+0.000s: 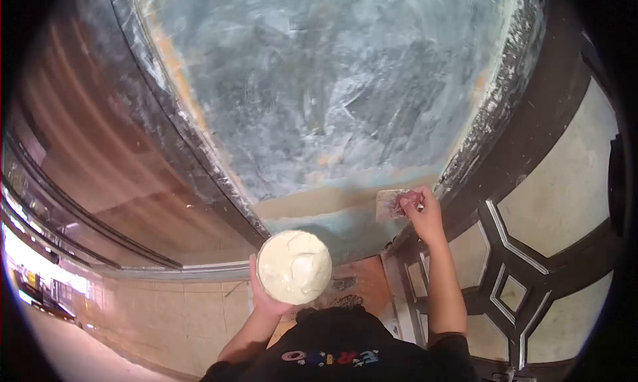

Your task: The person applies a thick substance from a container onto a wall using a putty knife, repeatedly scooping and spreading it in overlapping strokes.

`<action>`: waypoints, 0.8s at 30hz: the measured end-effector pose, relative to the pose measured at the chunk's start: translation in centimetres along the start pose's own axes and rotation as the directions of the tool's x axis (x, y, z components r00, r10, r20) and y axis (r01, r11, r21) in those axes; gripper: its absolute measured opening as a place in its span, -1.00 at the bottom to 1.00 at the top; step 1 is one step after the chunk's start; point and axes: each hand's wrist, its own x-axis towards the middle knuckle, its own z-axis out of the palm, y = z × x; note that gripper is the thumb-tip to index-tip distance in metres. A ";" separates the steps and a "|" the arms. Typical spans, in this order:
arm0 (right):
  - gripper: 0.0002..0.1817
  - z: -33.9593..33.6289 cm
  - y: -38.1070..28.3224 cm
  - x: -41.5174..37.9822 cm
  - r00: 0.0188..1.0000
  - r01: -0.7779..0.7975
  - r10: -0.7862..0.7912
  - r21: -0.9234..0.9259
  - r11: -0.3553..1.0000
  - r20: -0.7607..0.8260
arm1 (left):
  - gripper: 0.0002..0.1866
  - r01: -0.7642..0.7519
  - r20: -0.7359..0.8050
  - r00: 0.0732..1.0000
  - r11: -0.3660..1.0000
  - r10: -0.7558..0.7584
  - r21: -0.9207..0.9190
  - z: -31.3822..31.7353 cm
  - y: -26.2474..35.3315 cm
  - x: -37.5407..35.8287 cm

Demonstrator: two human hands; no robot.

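Note:
My left hand (pixel 267 303) supports a round tub of pale cream paste (pixel 294 267) from its left side and below. The paste fills the tub to the top, with swirls and a ridge on its surface; the tub's walls are mostly hidden. Out to the right, my right hand (pixel 425 216) grips a putty knife (pixel 387 205) by its reddish handle. Its wide, smeared blade lies at the lower right of the grey-blue wall panel (pixel 325 69), close to a tan band; whether it touches cannot be made out.
A dark frame (pixel 465 149) spattered with white edges the panel on the right. Beyond it stands a dark door with pale panes (pixel 551 189). Reddish-brown glossy panelling (pixel 113 136) is at left. Tiles (pixel 179 315) lie below, with a stained orange-brown patch (pixel 365 282) between my arms.

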 end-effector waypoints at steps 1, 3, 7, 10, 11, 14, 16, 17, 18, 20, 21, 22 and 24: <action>-0.73 0.6 -3.4 -0.1 1.000 0.006 -0.006 -0.006 1.000 0.014 | -0.11 -0.011 -0.005 1.000 1.000 0.011 -0.012 0.0 0.5 0.2; -0.66 1.8 -9.8 -0.5 0.949 0.194 -0.142 -0.165 0.967 0.280 | -0.18 0.015 0.144 0.990 0.989 0.006 -0.145 -0.2 1.5 0.8; -0.62 5.2 -17.4 -1.0 0.815 0.392 -0.156 -0.334 0.857 0.558 | -0.16 0.040 0.155 0.988 0.955 0.007 -0.294 0.0 3.0 1.4; -0.63 7.9 -21.6 -1.4 0.760 0.559 -0.185 -0.481 0.675 0.623 | -0.14 -0.003 0.130 0.991 0.980 0.030 -0.198 -0.2 3.9 0.8; -0.63 9.1 -22.2 -1.5 0.753 0.566 -0.186 -0.478 0.672 0.631 | -0.13 0.006 0.155 0.988 0.978 0.027 -0.209 -0.5 4.2 0.7; -0.66 12.6 -22.6 -2.3 0.567 0.770 -0.352 -0.327 0.548 0.745 | -0.08 0.019 0.153 0.988 0.952 0.029 -0.305 -0.6 5.1 0.1; -0.66 14.0 -22.8 -1.9 0.550 0.806 -0.395 -0.345 0.481 0.736 | -0.05 -0.014 0.087 0.996 0.976 0.033 -0.215 -0.7 5.5 -0.5; -0.67 14.6 -23.2 -1.7 0.540 0.830 -0.436 -0.372 0.414 0.720 | -0.05 -0.023 0.083 0.996 0.976 0.042 -0.218 -0.8 5.8 -0.8; -0.68 14.6 -24.1 -1.5 0.555 0.830 -0.446 -0.429 0.357 0.702 | -0.05 -0.055 0.075 0.995 0.981 0.070 -0.187 -0.9 6.1 -1.1; -0.69 15.2 -25.4 -2.2 0.513 0.854 -0.471 -0.368 0.369 0.718 | -0.05 -0.100 0.063 0.992 0.981 0.112 -0.163 -1.1 6.4 -1.5; -0.71 15.5 -25.6 -2.6 0.480 0.868 -0.493 -0.311 0.386 0.726 | -0.06 -0.114 0.071 0.989 0.980 0.127 -0.162 -1.3 6.5 -1.7; -0.74 16.3 -24.8 -2.9 0.439 0.892 -0.509 -0.290 0.346 0.741 | -0.07 -0.125 0.080 0.987 0.979 0.139 -0.159 -1.4 6.5 -1.9; -0.75 16.7 -24.7 -2.0 0.442 0.897 -0.520 -0.342 0.281 0.731 | -0.05 -0.117 0.057 0.990 0.976 0.129 -0.183 -1.7 6.5 -2.2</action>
